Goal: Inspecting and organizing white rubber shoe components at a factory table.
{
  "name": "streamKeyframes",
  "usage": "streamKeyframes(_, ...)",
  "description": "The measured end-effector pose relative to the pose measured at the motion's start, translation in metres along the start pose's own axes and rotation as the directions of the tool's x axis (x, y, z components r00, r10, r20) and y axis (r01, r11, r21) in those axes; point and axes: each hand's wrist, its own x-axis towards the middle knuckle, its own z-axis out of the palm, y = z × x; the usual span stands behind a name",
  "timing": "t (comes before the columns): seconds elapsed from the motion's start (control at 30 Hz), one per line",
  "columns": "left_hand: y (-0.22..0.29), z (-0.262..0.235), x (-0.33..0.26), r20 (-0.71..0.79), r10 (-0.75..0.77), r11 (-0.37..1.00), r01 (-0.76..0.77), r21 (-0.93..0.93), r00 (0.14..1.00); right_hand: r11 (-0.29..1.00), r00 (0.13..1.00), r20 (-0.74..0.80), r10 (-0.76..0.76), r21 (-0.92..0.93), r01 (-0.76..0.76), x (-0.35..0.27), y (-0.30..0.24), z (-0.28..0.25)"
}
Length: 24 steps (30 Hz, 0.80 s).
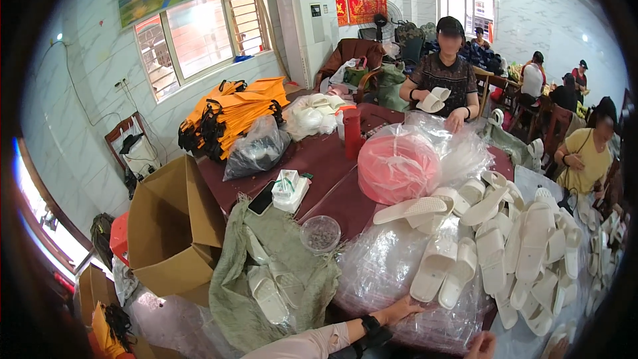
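My left hand [399,310] reaches in from the lower edge, a black band on its wrist. Its fingers lie stretched on clear plastic bags [374,276] spread over the near table edge. Close to its fingertips is a pair of cream slippers [435,269] resting on the plastic. My right hand [482,345] shows only in part at the lower edge, its fingers curled; whether anything is in them is hidden. A heap of cream slippers [535,242] fills the right side. To the left, more slippers [268,294] lie on a green woven sack [229,262].
Across the dark red table [332,193], a co-worker [446,70] holds slippers beside a pink plastic-wrapped bundle [399,167]. A phone [262,198], a tissue pack [290,189] and a round clear tub [320,233] lie mid-table. An open cardboard box [169,226] stands left, near stacked orange bags [242,110].
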Motion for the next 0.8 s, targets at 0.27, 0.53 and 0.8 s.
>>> streamKeyframes(0.27,-0.015,-0.013,0.008,-0.005,0.092,0.995,-0.091,0.048,0.996,0.981,0.965,0.254,-0.059,-0.162,0.102,0.033,0.094,0.023)
streamKeyframes(0.53,0.025,0.019,-0.012,-0.035,-0.259,0.966,0.258,-0.028,0.965,0.868,0.899,0.434,0.057,0.424,-0.259,0.018,0.093,0.055)
streamKeyframes(0.8,0.008,-0.016,-0.006,0.615,0.284,0.148,-0.667,0.730,0.736,0.958,0.841,0.487,-0.234,-0.030,0.284,0.008,0.043,0.128)
